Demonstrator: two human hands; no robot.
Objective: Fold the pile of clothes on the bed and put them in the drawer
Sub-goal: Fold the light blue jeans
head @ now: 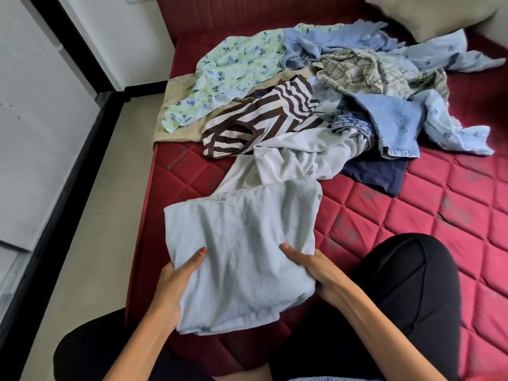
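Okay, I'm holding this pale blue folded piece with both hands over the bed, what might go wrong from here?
The pale blue garment is held only at its side edges by the left hand and right hand, so the loose fold may sag open as you carry it. It also overlaps the white garment trailing from the pile, which might drag along. No drawer is in view.

No readable text, label, brand or number anywhere. Clothes pile (316, 100) shows only prints, stripes, checks; any garment tags perhaps too small to make out.
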